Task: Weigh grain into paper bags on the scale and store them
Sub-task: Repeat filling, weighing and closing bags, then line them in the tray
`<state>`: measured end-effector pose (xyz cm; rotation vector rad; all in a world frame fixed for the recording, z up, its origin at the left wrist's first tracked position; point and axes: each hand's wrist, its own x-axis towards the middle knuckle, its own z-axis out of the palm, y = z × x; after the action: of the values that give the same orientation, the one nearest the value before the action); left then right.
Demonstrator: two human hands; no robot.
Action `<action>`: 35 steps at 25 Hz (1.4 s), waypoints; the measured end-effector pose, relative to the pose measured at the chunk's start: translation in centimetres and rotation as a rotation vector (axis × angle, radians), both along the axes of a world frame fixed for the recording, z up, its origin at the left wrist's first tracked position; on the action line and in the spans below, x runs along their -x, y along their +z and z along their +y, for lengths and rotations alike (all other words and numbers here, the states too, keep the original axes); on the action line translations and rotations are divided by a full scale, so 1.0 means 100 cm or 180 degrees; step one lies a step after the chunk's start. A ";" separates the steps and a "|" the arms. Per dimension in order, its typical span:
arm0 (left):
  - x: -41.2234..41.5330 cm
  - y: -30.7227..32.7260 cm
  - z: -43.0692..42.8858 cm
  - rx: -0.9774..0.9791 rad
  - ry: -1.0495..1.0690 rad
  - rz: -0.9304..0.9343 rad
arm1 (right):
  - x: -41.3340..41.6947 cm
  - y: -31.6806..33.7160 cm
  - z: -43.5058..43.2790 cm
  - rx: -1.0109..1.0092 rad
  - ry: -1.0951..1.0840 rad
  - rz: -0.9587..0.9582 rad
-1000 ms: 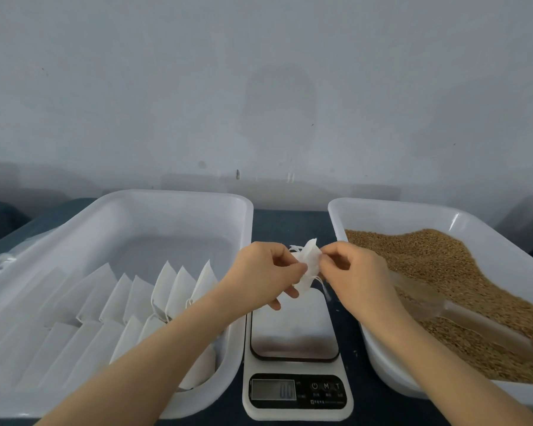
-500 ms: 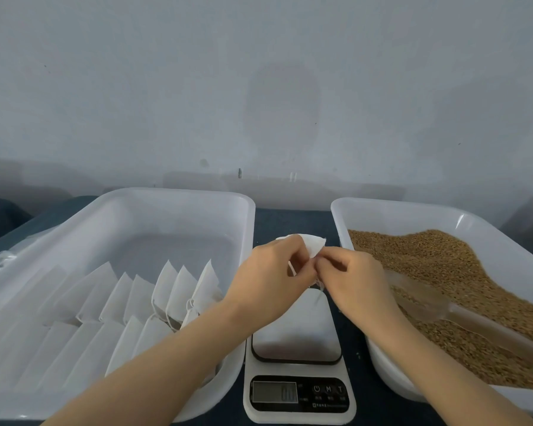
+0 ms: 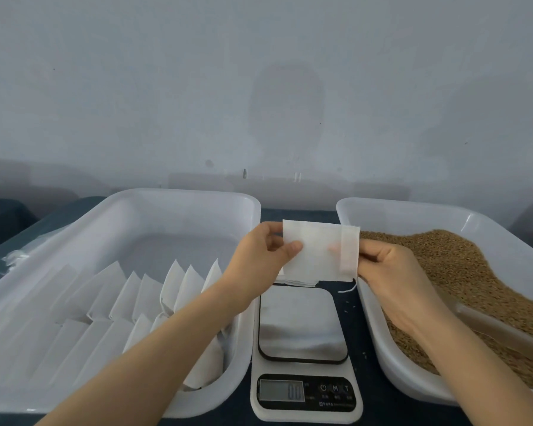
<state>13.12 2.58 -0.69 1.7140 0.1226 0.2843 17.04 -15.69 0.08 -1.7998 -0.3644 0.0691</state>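
I pinch a flat white paper bag (image 3: 317,250) taut between my left grip (image 3: 259,259) and right grip (image 3: 388,272), its hemmed mouth and loose string to the right, over the scale (image 3: 303,324) at its 12 o'clock edge. The display shows zeros. Brown grain (image 3: 462,272) lies heaped at 3 o'clock. Rows of white bags (image 3: 179,287) lean at 9 o'clock.

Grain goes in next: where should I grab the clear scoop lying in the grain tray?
Take the scoop by its long handle, from the near right side. It lies flat on the grain with the handle trailing that way, its wider end by the right hand.
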 end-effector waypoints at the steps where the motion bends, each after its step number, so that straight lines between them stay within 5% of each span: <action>1: -0.001 0.000 0.001 0.0090 0.0057 -0.0060 | 0.000 0.001 -0.001 -0.0045 0.0029 0.0057; 6: 0.002 0.003 0.001 -0.0505 0.0514 -0.0248 | -0.002 0.004 -0.005 0.0134 -0.0110 0.0156; 10: 0.010 -0.002 -0.007 -0.2917 0.0215 -0.1175 | 0.002 0.005 -0.003 0.0539 -0.0043 -0.0067; 13: 0.008 -0.007 -0.020 -0.3560 -0.0053 -0.1327 | 0.008 0.004 0.001 0.0818 0.0083 -0.0374; 21: 0.002 -0.019 -0.015 -0.2796 -0.0314 -0.0609 | -0.002 0.013 -0.026 0.0991 -0.0352 -0.0920; 24: 0.001 -0.019 -0.013 -0.2609 -0.0545 -0.0378 | -0.027 0.013 -0.081 0.2914 -0.0713 -0.0736; 27: 0.000 -0.017 -0.012 -0.2388 -0.0690 -0.0173 | -0.043 0.000 -0.123 0.4774 -0.0300 0.0178; 35: 0.004 -0.013 -0.009 -0.2176 -0.0920 0.0116 | -0.062 -0.006 -0.122 0.4474 -0.0877 -0.0399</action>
<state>12.70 1.73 -2.03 2.3816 -0.2221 0.0771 23.22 -27.87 -0.51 -3.2393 -0.1168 0.0090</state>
